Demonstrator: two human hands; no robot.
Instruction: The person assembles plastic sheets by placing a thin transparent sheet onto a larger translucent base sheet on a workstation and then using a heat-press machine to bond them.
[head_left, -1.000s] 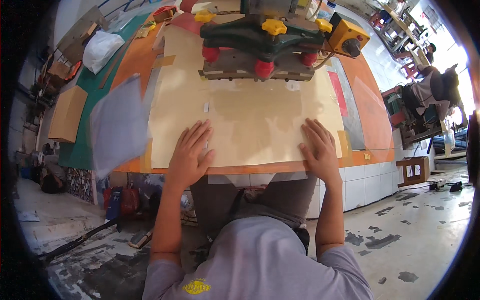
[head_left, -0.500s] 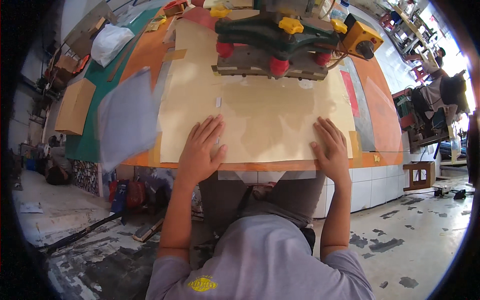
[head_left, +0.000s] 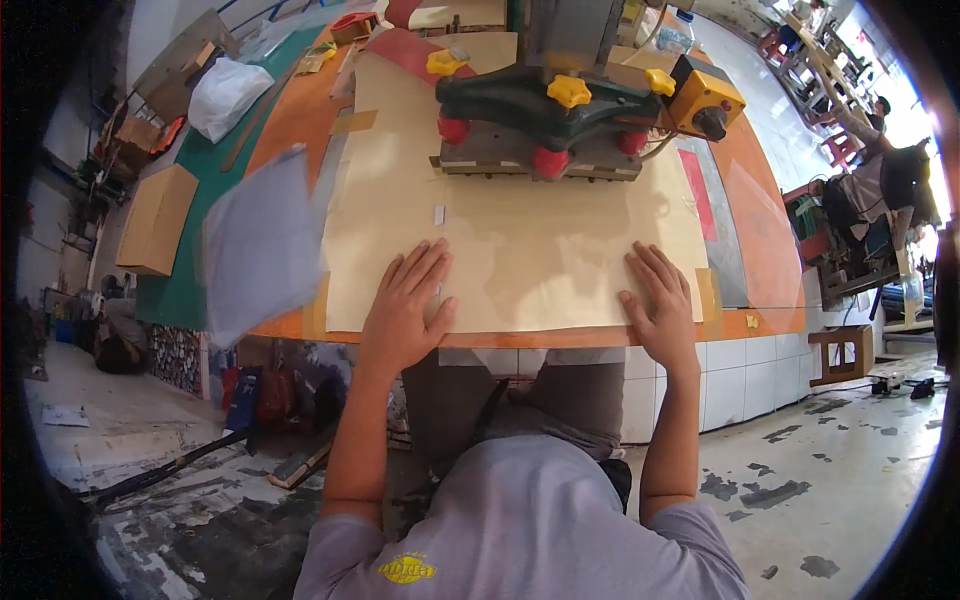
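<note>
My left hand (head_left: 408, 310) lies flat with fingers stretched out, on the near left part of a pale beige sheet (head_left: 540, 300). On the sheet's near right part rests my right hand (head_left: 660, 310), its fingers also extended. Neither hand holds anything. Just beyond the left fingertips is a small white strip (head_left: 439, 215). At the far side a dark green press head (head_left: 545, 105) with yellow knobs and red feet carries a flat metal plate (head_left: 540, 165), low over the sheet; whether it touches the sheet I cannot tell.
A translucent plastic sheet (head_left: 262, 245) hangs over the table's left edge, near a cardboard box (head_left: 157, 220) and a white plastic bag (head_left: 228, 92). A yellow control box (head_left: 705, 97) sits right of the press. Orange covering (head_left: 765, 230) borders the table's right side.
The press head has come down closer to the sheet and looks smaller. My view has tilted slightly; both hands stay flat in the same places.
</note>
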